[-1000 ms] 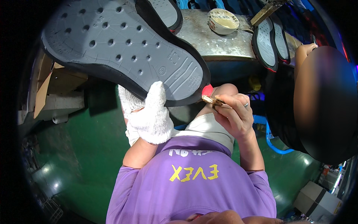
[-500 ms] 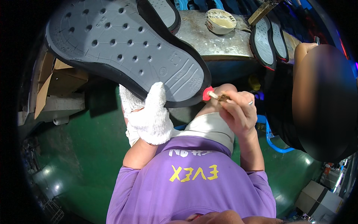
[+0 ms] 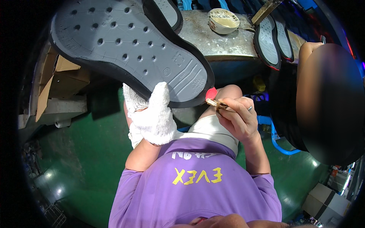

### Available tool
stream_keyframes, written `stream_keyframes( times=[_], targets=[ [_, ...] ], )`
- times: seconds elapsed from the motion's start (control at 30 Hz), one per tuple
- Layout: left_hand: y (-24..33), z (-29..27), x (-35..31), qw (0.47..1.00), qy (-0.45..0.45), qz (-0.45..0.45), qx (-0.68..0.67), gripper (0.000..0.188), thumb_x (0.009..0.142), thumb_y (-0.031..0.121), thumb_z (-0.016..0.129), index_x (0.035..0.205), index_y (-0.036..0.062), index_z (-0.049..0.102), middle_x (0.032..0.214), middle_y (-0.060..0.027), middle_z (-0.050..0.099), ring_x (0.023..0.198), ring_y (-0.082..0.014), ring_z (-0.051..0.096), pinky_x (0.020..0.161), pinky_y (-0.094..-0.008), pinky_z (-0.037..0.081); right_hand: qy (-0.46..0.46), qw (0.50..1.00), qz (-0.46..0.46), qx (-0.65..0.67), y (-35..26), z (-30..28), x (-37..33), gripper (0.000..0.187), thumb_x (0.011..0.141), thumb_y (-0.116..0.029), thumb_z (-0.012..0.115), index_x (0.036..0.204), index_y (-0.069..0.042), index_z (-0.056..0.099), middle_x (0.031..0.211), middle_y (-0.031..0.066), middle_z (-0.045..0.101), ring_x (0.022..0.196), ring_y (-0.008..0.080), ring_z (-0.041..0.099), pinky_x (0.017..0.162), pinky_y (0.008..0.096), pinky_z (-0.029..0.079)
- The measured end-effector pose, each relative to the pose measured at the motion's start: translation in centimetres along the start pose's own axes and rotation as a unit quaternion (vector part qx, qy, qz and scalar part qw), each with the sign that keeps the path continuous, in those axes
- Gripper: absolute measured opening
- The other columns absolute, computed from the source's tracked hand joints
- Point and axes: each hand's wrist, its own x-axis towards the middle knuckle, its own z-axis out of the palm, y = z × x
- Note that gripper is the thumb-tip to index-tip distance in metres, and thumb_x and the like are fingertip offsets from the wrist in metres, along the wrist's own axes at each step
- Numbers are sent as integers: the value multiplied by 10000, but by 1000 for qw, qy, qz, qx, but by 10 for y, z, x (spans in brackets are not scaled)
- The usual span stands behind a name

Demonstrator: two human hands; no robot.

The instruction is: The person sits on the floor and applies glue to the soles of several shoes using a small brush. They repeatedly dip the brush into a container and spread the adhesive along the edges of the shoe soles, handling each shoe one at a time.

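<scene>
My left hand (image 3: 155, 117), in a white knitted glove, grips a big shoe sole (image 3: 125, 45) at its lower edge, thumb lying on the grey face. The sole is grey with a black rim and rows of small holes. A red tab (image 3: 211, 93) sticks out from its near right end. Bare and wearing a ring, my right hand (image 3: 241, 117) pinches a small brush (image 3: 213, 102) with a pale tip and a brownish handle. The brush tip is at the lower edge of the tab; whether it touches cannot be told.
Beyond the sole stands a worn metal-topped bench (image 3: 194, 38) with a bowl (image 3: 223, 22) of pale stuff. More soles (image 3: 268, 41) lie at its right. A co-worker's arm (image 3: 310, 91) is close on the right. A cardboard box (image 3: 68, 78) sits at the left, above green floor (image 3: 76, 144).
My right hand has moved slightly left and the brush has swung down to the tab's lower edge. The sole has shifted a little.
</scene>
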Motion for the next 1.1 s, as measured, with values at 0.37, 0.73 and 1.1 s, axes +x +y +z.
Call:
stream_keyframes(
  times=[0.37,0.73,1.1],
  targets=[
    [17,37,-1,993,-82,-18,-80,654,882,-73,675,1484,37,446,1254,-80,629,1048,-147,624,913,-297,527,191,919,310,148,-7,58,-130,202,793,-17,793,903,-42,626,1059,173,712,902,312,695,803,376,531],
    [-121,264,23,893,-398,-180,108,446,807,160,694,1211,-22,652,951,-88,686,798,-141,610,713,-299,512,96,866,470,141,36,87,-160,166,848,-109,784,824,-1,659,1018,140,726,828,250,699,699,346,565],
    [-100,215,80,738,-327,477,348,535,805,147,710,1336,135,641,1379,-230,557,1310,-466,485,1120,-566,376,139,820,499,246,51,105,-161,152,849,-54,780,852,14,644,1034,143,726,844,209,691,744,309,560]
  ],
)
